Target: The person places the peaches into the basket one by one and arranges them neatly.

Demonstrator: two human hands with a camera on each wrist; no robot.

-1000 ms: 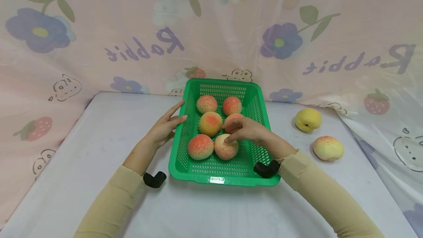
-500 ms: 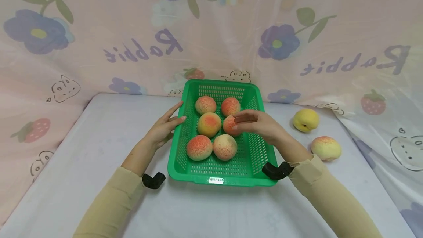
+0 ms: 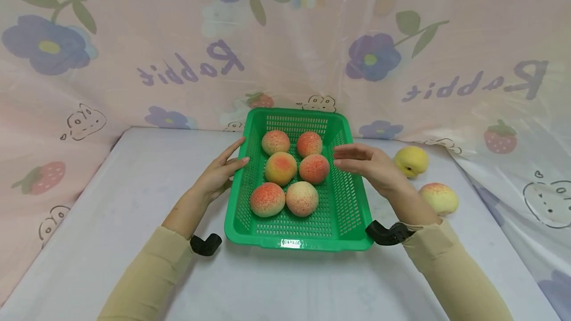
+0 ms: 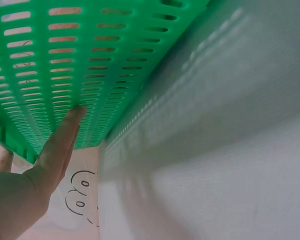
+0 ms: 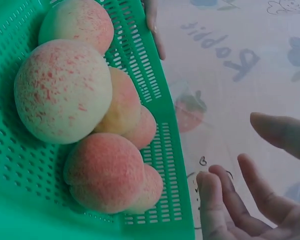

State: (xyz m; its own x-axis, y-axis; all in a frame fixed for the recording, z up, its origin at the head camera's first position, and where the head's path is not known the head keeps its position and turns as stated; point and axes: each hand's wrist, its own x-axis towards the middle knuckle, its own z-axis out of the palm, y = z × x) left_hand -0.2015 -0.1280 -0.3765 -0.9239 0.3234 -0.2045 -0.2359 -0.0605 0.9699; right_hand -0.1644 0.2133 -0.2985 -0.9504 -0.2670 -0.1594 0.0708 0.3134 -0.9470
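Observation:
A green plastic basket (image 3: 298,244) stands on the table, with several red-speckled peaches in it, among them a pale one (image 3: 302,199) at the front and a yellow-orange one (image 3: 281,168) in the middle. My left hand (image 3: 217,175) rests against the basket's left side. In the left wrist view its straight fingers (image 4: 65,137) touch the slotted outer wall. My right hand (image 3: 372,167) hovers over the basket's right rim, fingers extended and thumb apart, holding nothing. The right wrist view shows its fingers (image 5: 260,192) spread beside the basket.
To the right of the basket, a yellow peach (image 3: 411,161) and a pale peach with a red top (image 3: 439,199) lie on the white table (image 3: 147,187); my right forearm partly covers the latter. A printed curtain (image 3: 285,53) hangs behind the table.
My right hand has moved from over the peaches out to the basket's right rim, uncovering the right-middle peach. My left hand stays at the left side.

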